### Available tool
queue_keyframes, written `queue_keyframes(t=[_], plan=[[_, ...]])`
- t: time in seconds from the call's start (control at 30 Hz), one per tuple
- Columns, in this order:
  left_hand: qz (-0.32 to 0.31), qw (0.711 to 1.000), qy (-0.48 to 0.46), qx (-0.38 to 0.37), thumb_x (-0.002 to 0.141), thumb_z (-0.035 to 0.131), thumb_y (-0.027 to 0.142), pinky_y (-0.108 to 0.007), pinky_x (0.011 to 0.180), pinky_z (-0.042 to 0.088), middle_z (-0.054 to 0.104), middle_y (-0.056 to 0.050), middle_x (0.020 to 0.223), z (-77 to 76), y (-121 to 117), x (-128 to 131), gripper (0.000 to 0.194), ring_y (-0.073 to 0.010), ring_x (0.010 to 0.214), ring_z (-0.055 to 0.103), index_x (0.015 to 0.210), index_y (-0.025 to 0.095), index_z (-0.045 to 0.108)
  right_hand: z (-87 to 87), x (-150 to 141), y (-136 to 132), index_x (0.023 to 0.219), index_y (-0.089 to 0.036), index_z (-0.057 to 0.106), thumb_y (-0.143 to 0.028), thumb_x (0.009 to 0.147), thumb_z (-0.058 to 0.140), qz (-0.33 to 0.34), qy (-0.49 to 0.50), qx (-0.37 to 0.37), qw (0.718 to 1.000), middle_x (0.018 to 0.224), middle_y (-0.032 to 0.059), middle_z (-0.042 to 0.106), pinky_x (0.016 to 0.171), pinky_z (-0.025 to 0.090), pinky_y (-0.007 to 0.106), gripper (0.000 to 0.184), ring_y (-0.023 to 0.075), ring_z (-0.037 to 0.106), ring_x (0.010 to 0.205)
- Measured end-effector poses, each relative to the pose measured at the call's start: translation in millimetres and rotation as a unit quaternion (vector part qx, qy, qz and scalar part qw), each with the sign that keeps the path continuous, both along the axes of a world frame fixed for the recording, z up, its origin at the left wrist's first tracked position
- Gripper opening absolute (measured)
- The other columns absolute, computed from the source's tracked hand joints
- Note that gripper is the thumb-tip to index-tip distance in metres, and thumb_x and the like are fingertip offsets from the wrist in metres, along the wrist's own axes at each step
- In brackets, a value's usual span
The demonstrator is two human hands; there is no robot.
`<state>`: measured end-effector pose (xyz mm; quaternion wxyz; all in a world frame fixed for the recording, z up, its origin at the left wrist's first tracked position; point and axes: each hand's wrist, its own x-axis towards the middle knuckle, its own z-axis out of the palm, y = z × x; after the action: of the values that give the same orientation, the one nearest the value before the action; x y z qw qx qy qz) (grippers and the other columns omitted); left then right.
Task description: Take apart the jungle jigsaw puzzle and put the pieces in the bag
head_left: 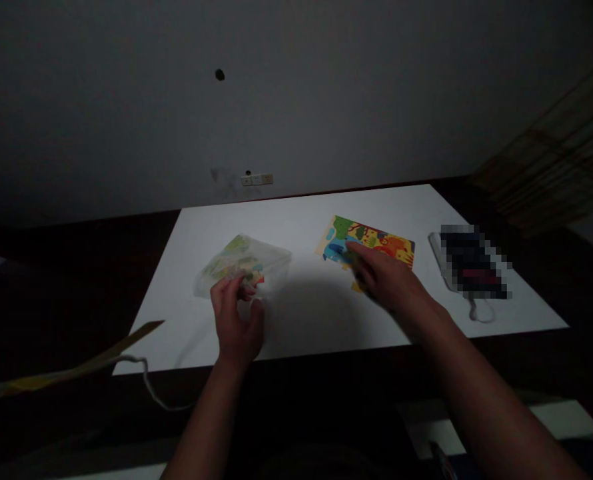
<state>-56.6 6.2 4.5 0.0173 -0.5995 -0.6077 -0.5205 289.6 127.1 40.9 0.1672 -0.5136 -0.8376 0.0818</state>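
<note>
My left hand (236, 321) pinches at the near edge of a clear plastic bag (244, 263) that holds colourful flat pieces. A small orange piece (260, 281) shows at the bag's edge by my fingertips, and I cannot tell whether it is gripped. My right hand (386, 279) is blurred and lies over the near edge of a brightly coloured picture puzzle (366, 241). The hand hides part of the puzzle. A small yellow piece (357, 287) shows below my fingers.
Everything lies on a white sheet (296, 230) over a dark table. To the right is a pixelated dark object (471, 262) with a white cable (476, 311). Another cable (146, 380) and a yellow strip (71, 363) cross the front left. A wall socket (256, 179) sits behind.
</note>
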Motion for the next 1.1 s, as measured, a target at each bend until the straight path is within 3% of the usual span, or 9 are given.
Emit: queue_keyframes(t=[0.1, 0.2, 0.37, 0.47, 0.6, 0.77, 0.9, 1.1], plan=[[-0.003, 1.000, -0.002, 0.000, 0.093, 0.072, 0.021, -0.046, 0.101, 0.064, 0.066, -0.008, 0.121, -1.4, 0, -1, 0.056, -0.0204, 0.095, 0.071, 0.149, 0.021, 0.070, 2.3, 20, -3, 0.152, -0.024, 0.075, -0.015, 0.105, 0.050, -0.040, 0.026, 0.043, 0.998, 0.146, 0.0137, 0.081, 0.106, 0.066, 0.050, 0.054, 0.0350, 0.078, 0.130], [0.005, 1.000, -0.006, -0.007, 0.092, 0.072, 0.020, -0.044, 0.100, 0.065, 0.066, -0.009, 0.126, -1.7, 0, -1, 0.055, -0.0184, 0.091, 0.070, 0.147, 0.020, 0.070, 7.0, 28, -11, 0.141, -0.024, 0.082, -0.016, 0.104, 0.055, -0.025, 0.011, 0.027, 0.999, 0.138, 0.0138, 0.084, 0.104, 0.067, 0.051, 0.047, 0.0355, 0.081, 0.123], [0.003, 1.000, 0.012, -0.011, 0.094, 0.070, 0.021, -0.048, 0.106, 0.063, 0.069, -0.009, 0.117, 2.2, 0, 1, 0.055, -0.0224, 0.098, 0.070, 0.149, 0.021, 0.069, 14.0, 22, -26, 0.152, -0.023, 0.075, -0.038, 0.107, 0.069, 0.046, -0.042, -0.040, 0.997, 0.142, 0.0180, 0.082, 0.101, 0.067, 0.053, 0.048, 0.0376, 0.081, 0.124], [0.006, 1.000, 0.020, -0.017, 0.094, 0.069, 0.020, -0.050, 0.109, 0.061, 0.071, -0.008, 0.110, 4.3, 0, 1, 0.056, -0.0253, 0.105, 0.069, 0.150, 0.022, 0.068, 16.2, 22, -29, 0.156, -0.026, 0.071, -0.042, 0.102, 0.076, 0.049, -0.061, -0.040, 0.996, 0.145, 0.0179, 0.081, 0.099, 0.067, 0.055, 0.057, 0.0394, 0.080, 0.124], [0.009, 1.000, 0.010, -0.024, 0.092, 0.070, 0.021, -0.052, 0.113, 0.060, 0.071, -0.008, 0.110, 3.4, 0, 1, 0.056, -0.0254, 0.105, 0.070, 0.148, 0.022, 0.070, 18.4, 25, -30, 0.149, -0.029, 0.074, -0.048, 0.106, 0.071, 0.038, -0.068, -0.023, 0.997, 0.143, 0.0157, 0.081, 0.098, 0.067, 0.055, 0.047, 0.0390, 0.080, 0.123], [0.011, 1.000, -0.001, -0.026, 0.092, 0.072, 0.022, -0.048, 0.105, 0.064, 0.067, -0.009, 0.125, 2.2, 0, 0, 0.056, -0.0189, 0.090, 0.070, 0.147, 0.021, 0.071, 17.0, 24, -30, 0.142, -0.026, 0.078, -0.042, 0.106, 0.070, 0.054, -0.091, 0.009, 0.994, 0.151, 0.0185, 0.077, 0.105, 0.065, 0.060, 0.040, 0.0420, 0.076, 0.133], [0.005, 1.000, -0.006, -0.025, 0.092, 0.073, 0.022, -0.046, 0.104, 0.064, 0.068, -0.008, 0.119, 4.3, 0, 1, 0.057, -0.0222, 0.099, 0.070, 0.148, 0.023, 0.072, 13.3, 24, -25, 0.145, -0.021, 0.077, -0.040, 0.108, 0.067, 0.077, -0.085, -0.004, 0.993, 0.151, 0.0205, 0.077, 0.109, 0.065, 0.059, 0.042, 0.0406, 0.077, 0.134], [0.013, 0.999, -0.017, -0.035, 0.092, 0.072, 0.025, -0.048, 0.109, 0.063, 0.069, -0.008, 0.117, 3.7, -1, 1, 0.056, -0.0229, 0.100, 0.070, 0.148, 0.024, 0.072, 7.7, 21, -26, 0.159, -0.025, 0.066, -0.038, 0.105, 0.068, 0.035, -0.089, -0.038, 0.995, 0.147, 0.0182, 0.079, 0.088, 0.068, 0.047, 0.055, 0.0370, 0.081, 0.119]])
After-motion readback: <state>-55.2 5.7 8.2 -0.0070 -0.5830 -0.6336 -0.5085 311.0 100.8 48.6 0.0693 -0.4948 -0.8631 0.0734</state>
